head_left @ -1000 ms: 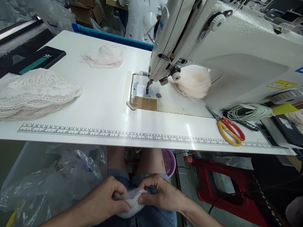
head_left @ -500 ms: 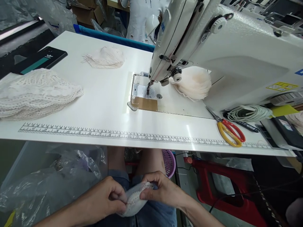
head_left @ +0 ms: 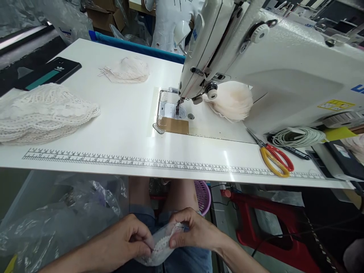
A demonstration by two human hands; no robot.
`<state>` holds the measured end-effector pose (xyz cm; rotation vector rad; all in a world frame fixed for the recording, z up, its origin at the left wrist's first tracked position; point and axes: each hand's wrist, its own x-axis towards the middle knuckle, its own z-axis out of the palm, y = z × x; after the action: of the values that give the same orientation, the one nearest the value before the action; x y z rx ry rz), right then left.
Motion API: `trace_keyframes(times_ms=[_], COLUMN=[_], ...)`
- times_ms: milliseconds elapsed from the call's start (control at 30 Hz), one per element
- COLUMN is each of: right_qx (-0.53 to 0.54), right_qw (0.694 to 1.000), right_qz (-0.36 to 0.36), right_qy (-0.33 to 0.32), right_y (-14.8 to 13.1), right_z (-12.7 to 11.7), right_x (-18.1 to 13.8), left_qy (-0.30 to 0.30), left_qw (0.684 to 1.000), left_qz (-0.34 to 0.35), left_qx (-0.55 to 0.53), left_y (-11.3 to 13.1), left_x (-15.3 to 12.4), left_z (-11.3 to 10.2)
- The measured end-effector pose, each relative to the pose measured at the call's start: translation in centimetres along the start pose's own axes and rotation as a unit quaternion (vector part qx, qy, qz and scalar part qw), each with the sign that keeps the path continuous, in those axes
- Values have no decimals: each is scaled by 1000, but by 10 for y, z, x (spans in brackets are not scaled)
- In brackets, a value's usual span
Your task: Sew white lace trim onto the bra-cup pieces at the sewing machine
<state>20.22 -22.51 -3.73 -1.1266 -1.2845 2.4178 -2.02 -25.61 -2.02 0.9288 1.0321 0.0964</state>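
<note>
Over my lap, below the table's front edge, I hold a small white piece of sheer fabric with lace trim [head_left: 160,247]. My left hand [head_left: 131,239] pinches its left side between thumb and fingers. The right end is gripped by my right hand [head_left: 190,230], thumb on the lace and fingers behind. On the table above stands a white sewing machine [head_left: 267,57], its presser foot [head_left: 178,109] over the needle plate. A stack of white lace-edged fabric pieces [head_left: 42,113] lies at the left.
Beige fabric pieces [head_left: 126,70] lie at the back, and a peach stack [head_left: 231,100] sits beneath the machine arm. Scissors [head_left: 274,159] and a coil of cord [head_left: 298,136] rest at the right. A black phone-like case [head_left: 48,72] lies at left; a plastic bag [head_left: 71,216] is below.
The lace-trimmed fabric has shifted slightly down and left, showing more of its lace strip. Both hands keep their grip with small finger movements.
</note>
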Motion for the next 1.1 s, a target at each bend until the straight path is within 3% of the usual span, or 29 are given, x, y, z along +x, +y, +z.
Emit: trace_keyframes(times_ms=[267, 467, 667, 933, 1100], right_qx=[20, 1, 12, 19, 35], right_qw=[1000, 1000, 1000, 999, 998], right_qz=[2, -14, 17, 39, 49], right_qy=[9, 5, 14, 34, 33], right_y=[2, 2, 5, 7, 12], right_z=[3, 3, 0, -6, -10], right_x=[3, 3, 1, 0, -2], left_qy=[-18, -2, 40, 34, 0], left_qw=[1000, 999, 999, 998, 998], left_qz=[-8, 36, -14, -32, -29], left_qx=[-7, 37, 31, 29, -48], left_y=[8, 5, 4, 1, 0], left_x=[-8, 6, 13, 5, 7], left_z=[-2, 6, 11, 4, 2])
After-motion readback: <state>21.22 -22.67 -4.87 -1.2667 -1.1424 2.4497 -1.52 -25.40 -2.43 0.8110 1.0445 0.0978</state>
